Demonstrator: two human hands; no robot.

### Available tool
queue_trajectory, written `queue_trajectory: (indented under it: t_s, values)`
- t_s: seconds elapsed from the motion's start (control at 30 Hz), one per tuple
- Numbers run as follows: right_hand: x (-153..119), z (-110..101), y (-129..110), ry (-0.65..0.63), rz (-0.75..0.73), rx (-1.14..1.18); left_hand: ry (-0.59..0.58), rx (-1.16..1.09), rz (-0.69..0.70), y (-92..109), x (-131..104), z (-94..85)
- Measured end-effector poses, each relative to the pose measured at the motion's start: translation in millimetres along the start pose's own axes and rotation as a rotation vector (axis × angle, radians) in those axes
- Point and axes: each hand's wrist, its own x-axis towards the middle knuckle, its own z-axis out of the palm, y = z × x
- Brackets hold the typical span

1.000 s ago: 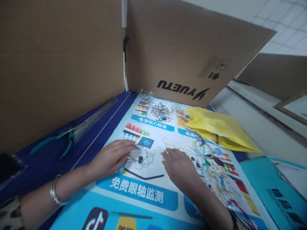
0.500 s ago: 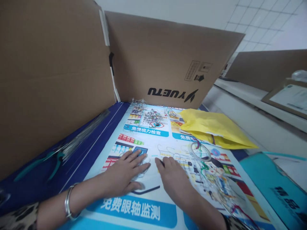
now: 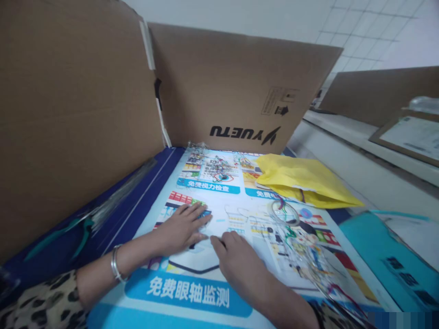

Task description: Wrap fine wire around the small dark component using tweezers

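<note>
My left hand [image 3: 183, 228] rests palm down on a printed poster sheet [image 3: 164, 315], its fingers stretched out and a little apart. Close to its thumb is my right hand [image 3: 242, 262], with the fingers curled and the thumb and forefinger together. Whatever this pinch holds, if anything, is too small or hidden to make out. Thin tangled wires [image 3: 308, 253] with coloured bits lie on the sheet right of my right hand. Just beyond them sits a clear ring-shaped roll [image 3: 297, 218].
Pliers with teal handles [image 3: 83, 240] and a bundle of thin wires [image 3: 120, 194] lie along the left. Another wire tangle [image 3: 219, 165] is farther back. A yellow bag [image 3: 312, 178] and teal package [image 3: 373, 256] lie right. Cardboard panels [image 3: 206, 87] stand behind and left.
My left hand has slid a little forward over the sheet. The right hand's fingertips have moved left and slightly nearer to me, closer to the left thumb.
</note>
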Motion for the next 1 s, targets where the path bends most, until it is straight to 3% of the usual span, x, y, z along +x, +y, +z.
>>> queue_trajectory:
  t_s: [0.3, 0.57, 0.7, 0.8, 0.93, 1.0]
  values:
    - [-3, -15, -7, -0.042, -0.172, 0.036, 0.022, 0.0, 0.023, -10, 16, 3.6]
    - [-4, -16, -5, 0.004, -0.164, 0.141, 0.082, 0.032, 0.011, -14, 15, 9.7]
    - [1, -11, 9, 0.078, -0.034, 0.181, 0.101, 0.07, 0.017, -15, 15, 10.7]
    - [6, -5, 34, 0.11, 0.121, 0.189, 0.14, 0.086, 0.012, -14, 15, 10.2]
    - [11, 4, 69, 0.053, 0.299, 0.213, 0.192, 0.091, -0.004, -15, 15, 8.8]
    - [12, 9, 78, -0.001, 0.314, 0.255, 0.219, 0.087, -0.001, -16, 15, 8.5]
